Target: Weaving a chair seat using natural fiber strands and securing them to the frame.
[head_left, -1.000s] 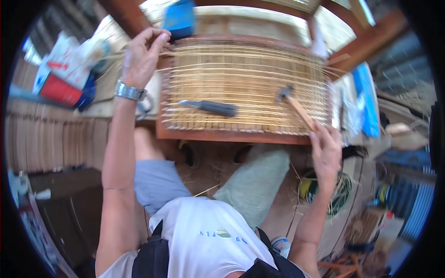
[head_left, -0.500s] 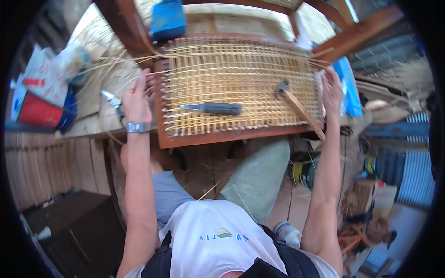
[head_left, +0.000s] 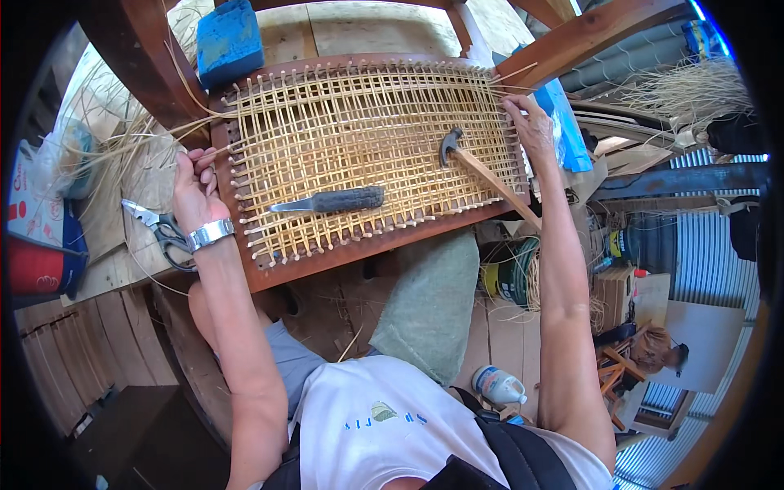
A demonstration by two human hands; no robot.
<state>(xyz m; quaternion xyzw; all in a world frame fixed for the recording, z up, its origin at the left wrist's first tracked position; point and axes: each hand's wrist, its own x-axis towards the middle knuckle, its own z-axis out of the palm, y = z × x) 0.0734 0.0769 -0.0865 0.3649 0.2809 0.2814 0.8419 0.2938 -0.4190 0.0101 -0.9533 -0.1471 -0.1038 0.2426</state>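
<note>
A woven rattan seat panel [head_left: 335,135] in a reddish-brown wooden frame [head_left: 343,260] lies in front of me. At its left edge my left hand [head_left: 198,196], wearing a metal watch, pinches a thin rattan strand [head_left: 219,152] that runs into the weave. My right hand [head_left: 535,131] is at the panel's upper right edge, fingertips pressed together; what they hold is too small to make out. On the weave lie an awl-like pointed tool [head_left: 347,199] with a dark wrapped handle and a hammer [head_left: 490,175], whose handle reaches past the frame toward my right forearm.
Scissors [head_left: 163,233] lie left of my left hand, beside loose rattan strands [head_left: 122,151]. A blue block [head_left: 230,45] sits behind the panel, between wooden legs [head_left: 143,65]. A plastic bottle [head_left: 498,384] stands on the floor. Another person [head_left: 653,351] is at the far right.
The view has turned, so the panel now appears further left and more tilted. Both hands stay at its two sides; the left fingers look more curled around the strand.
</note>
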